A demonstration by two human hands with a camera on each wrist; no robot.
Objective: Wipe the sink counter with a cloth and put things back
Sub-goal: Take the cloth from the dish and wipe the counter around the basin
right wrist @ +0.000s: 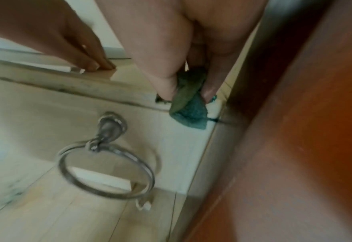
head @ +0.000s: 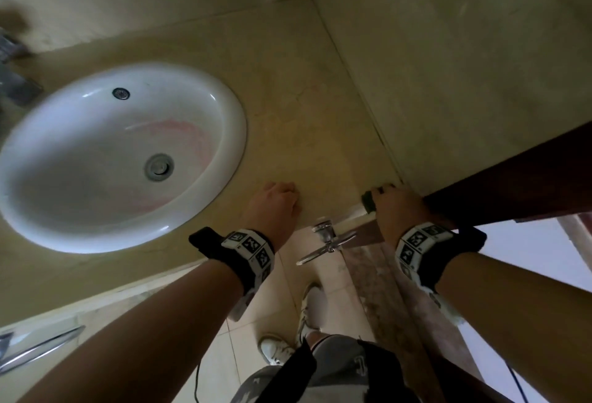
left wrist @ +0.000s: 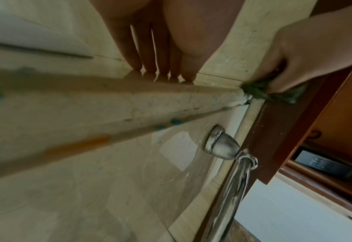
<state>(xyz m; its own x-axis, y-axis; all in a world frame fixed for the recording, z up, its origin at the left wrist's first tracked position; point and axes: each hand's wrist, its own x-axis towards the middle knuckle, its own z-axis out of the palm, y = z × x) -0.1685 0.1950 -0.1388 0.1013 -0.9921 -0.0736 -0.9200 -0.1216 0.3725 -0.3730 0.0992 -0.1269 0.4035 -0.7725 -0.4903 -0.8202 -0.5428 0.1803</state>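
The beige sink counter (head: 307, 120) holds a white oval sink (head: 235, 133) at its left. My right hand (head: 395, 210) grips a crumpled green cloth (right wrist: 189, 108) at the counter's front right corner, tight against the brown wooden door (head: 512, 184). Thumb and fingers pinch the cloth (left wrist: 274, 93), and part of it hangs over the counter's edge. My left hand (head: 278, 200) rests on the counter's front edge between sink and cloth. Its straight fingertips (left wrist: 160, 68) touch the stone and it holds nothing.
A chrome towel ring (right wrist: 106, 170) hangs on the panel below the counter's front edge, under my hands. A blurred metal faucet (head: 16, 82) sits at the far left. Walls close off the counter's back and right. My white shoes (head: 275, 348) stand on the tiled floor.
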